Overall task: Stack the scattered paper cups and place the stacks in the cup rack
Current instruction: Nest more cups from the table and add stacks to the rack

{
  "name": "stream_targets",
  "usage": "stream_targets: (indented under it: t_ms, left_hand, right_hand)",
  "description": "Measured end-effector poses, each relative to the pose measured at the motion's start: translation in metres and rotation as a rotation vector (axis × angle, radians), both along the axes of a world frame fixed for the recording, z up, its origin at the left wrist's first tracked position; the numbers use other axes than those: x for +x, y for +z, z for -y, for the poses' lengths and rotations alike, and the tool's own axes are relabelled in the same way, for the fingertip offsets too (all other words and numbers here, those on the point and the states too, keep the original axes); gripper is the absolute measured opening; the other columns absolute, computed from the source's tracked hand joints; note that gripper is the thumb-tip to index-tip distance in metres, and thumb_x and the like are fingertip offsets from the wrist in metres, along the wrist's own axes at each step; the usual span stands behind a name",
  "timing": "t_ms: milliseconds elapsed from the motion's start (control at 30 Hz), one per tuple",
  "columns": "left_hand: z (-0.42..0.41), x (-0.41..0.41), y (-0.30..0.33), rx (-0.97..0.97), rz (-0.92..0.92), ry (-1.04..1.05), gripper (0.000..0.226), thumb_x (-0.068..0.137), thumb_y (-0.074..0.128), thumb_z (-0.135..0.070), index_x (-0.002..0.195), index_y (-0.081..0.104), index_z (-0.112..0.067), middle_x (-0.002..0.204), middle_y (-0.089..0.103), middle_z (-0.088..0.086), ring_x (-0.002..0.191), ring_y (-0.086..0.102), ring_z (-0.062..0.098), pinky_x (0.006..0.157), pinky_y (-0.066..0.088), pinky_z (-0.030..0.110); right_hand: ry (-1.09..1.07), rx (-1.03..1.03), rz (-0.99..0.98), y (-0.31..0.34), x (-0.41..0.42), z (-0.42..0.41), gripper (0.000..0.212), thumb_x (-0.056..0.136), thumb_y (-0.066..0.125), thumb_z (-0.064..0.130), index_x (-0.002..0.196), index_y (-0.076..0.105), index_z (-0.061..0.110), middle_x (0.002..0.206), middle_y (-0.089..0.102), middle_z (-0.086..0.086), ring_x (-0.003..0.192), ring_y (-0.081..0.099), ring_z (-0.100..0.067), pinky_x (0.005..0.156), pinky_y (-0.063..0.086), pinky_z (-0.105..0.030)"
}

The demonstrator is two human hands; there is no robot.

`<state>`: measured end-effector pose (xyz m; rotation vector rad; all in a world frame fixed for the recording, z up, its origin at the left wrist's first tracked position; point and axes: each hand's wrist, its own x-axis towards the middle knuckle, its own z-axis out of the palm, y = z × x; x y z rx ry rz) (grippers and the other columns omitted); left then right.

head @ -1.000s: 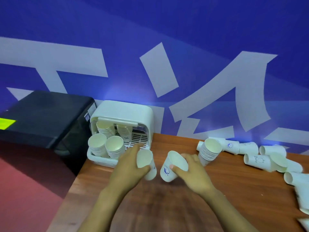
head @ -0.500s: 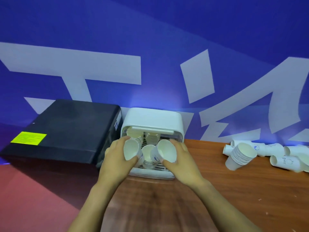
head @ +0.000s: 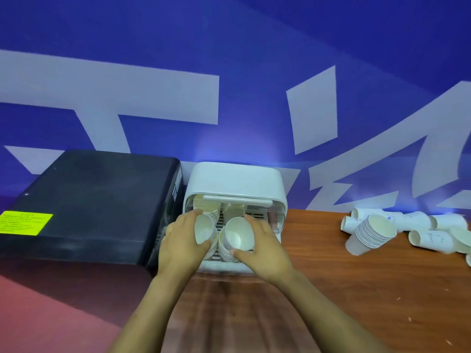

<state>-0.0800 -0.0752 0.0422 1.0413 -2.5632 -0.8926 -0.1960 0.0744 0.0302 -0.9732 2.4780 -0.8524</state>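
The cup rack (head: pixel 235 182) sits on the tabletop (head: pixel 318 276). A box (head: pixel 89 200) is just left of the rack. Loose cups (head: pixel 430 240) lie well to its right. Cup stacks (head: pixel 207 212) stand inside it.

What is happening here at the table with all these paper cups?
A person is sorting paper cups into a white cup rack at the left end of a wooden table. The left hand holds one cup and the right hand another cup, both over the stacks already in the rack. More cups, including a leaning stack, lie scattered on the table to the right. A black box stands beside the rack.
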Motion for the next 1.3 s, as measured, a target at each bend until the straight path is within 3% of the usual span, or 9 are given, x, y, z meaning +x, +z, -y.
stream_targets:
  t_ms: [200, 400, 567, 667, 767, 833, 1000, 1100, 1300]
  left_hand:
    - [0.002, -0.006, -0.026, 0.109, 0.067, -0.055, 0.078, 0.073, 0.069, -0.037, 0.141, 0.030, -0.036, 0.143, 0.042, -0.011, 0.133, 0.035, 0.020, 0.102, 0.040, 0.043]
    - [0.000, -0.004, -0.042, 0.139, 0.166, -0.086, 0.092, 0.076, 0.073, -0.037, 0.148, 0.016, -0.033, 0.159, 0.012, -0.008, 0.145, 0.012, 0.025, 0.112, 0.027, 0.048]
    - [-0.005, -0.003, -0.032, 0.119, 0.183, -0.102, 0.092, 0.079, 0.070, -0.040, 0.149, 0.011, -0.034, 0.161, 0.002, -0.003, 0.147, 0.002, 0.025, 0.114, 0.021, 0.047]
    - [-0.024, 0.004, -0.024, 0.058, 0.039, -0.100, 0.084, 0.080, 0.070, -0.037, 0.147, 0.019, -0.033, 0.158, 0.011, -0.003, 0.145, 0.007, 0.019, 0.115, 0.020, 0.040]
    - [-0.053, 0.007, -0.022, 0.039, -0.185, -0.148, 0.068, 0.080, 0.069, -0.027, 0.140, 0.036, -0.030, 0.144, 0.036, -0.010, 0.135, 0.027, 0.014, 0.111, 0.025, 0.027]
    - [-0.073, 0.003, -0.023, 0.081, -0.230, -0.194, 0.062, 0.080, 0.069, -0.020, 0.135, 0.042, -0.028, 0.136, 0.044, -0.011, 0.128, 0.037, 0.013, 0.105, 0.026, 0.020]
    - [-0.120, -0.019, -0.017, 0.134, -0.144, -0.296, 0.053, 0.083, 0.065, -0.028, 0.133, 0.046, -0.029, 0.132, 0.050, -0.009, 0.124, 0.045, 0.012, 0.104, 0.035, 0.025]
    - [-0.160, -0.034, -0.006, 0.160, -0.098, -0.359, 0.044, 0.086, 0.062, -0.032, 0.128, 0.049, -0.032, 0.121, 0.056, -0.014, 0.116, 0.051, 0.005, 0.094, 0.040, 0.023]
    - [-0.266, -0.064, -0.004, 0.161, -0.043, -0.389, 0.047, 0.084, 0.063, -0.034, 0.128, 0.048, -0.029, 0.115, 0.056, -0.010, 0.110, 0.054, 0.007, 0.094, 0.042, 0.026]
  right_hand:
    - [-0.020, 0.074, 0.097, -0.018, -0.001, 0.006, 0.087, 0.070, 0.066, 0.058, 0.144, 0.023, 0.040, 0.139, 0.035, 0.008, 0.127, 0.041, -0.015, 0.103, 0.042, -0.039]
    - [-0.002, 0.202, 0.164, -0.033, -0.006, -0.007, 0.091, 0.076, 0.064, 0.053, 0.149, 0.012, 0.037, 0.147, 0.029, 0.002, 0.137, 0.031, -0.021, 0.111, 0.032, -0.039]
    - [0.023, 0.151, 0.142, -0.020, -0.009, -0.012, 0.076, 0.081, 0.063, 0.043, 0.145, 0.022, 0.038, 0.144, 0.033, 0.002, 0.133, 0.037, -0.018, 0.107, 0.036, -0.035]
    - [0.008, 0.119, 0.140, -0.016, -0.007, -0.028, 0.069, 0.084, 0.062, 0.041, 0.144, 0.029, 0.032, 0.144, 0.034, 0.003, 0.129, 0.041, -0.016, 0.107, 0.036, -0.031]
    - [-0.013, 0.171, 0.150, -0.019, -0.003, -0.057, 0.059, 0.086, 0.063, 0.036, 0.139, 0.041, 0.023, 0.136, 0.041, -0.001, 0.118, 0.048, -0.015, 0.102, 0.037, -0.023]
    - [-0.013, 0.202, 0.153, -0.019, -0.003, -0.079, 0.050, 0.085, 0.065, 0.033, 0.131, 0.051, 0.020, 0.127, 0.049, -0.002, 0.108, 0.052, -0.012, 0.097, 0.039, -0.020]
    - [-0.084, 0.143, 0.145, -0.001, -0.019, -0.131, 0.037, 0.084, 0.066, 0.031, 0.119, 0.060, 0.021, 0.114, 0.054, 0.006, 0.103, 0.056, -0.011, 0.093, 0.043, -0.022]
    - [-0.131, 0.094, 0.173, 0.004, -0.035, -0.173, 0.034, 0.084, 0.067, 0.030, 0.116, 0.061, 0.021, 0.108, 0.059, 0.003, 0.097, 0.059, -0.012, 0.087, 0.044, -0.019]
    - [-0.153, 0.083, 0.215, 0.004, -0.067, -0.299, 0.024, 0.085, 0.067, 0.026, 0.109, 0.061, 0.023, 0.094, 0.059, 0.004, 0.082, 0.056, -0.010, 0.071, 0.040, -0.009]
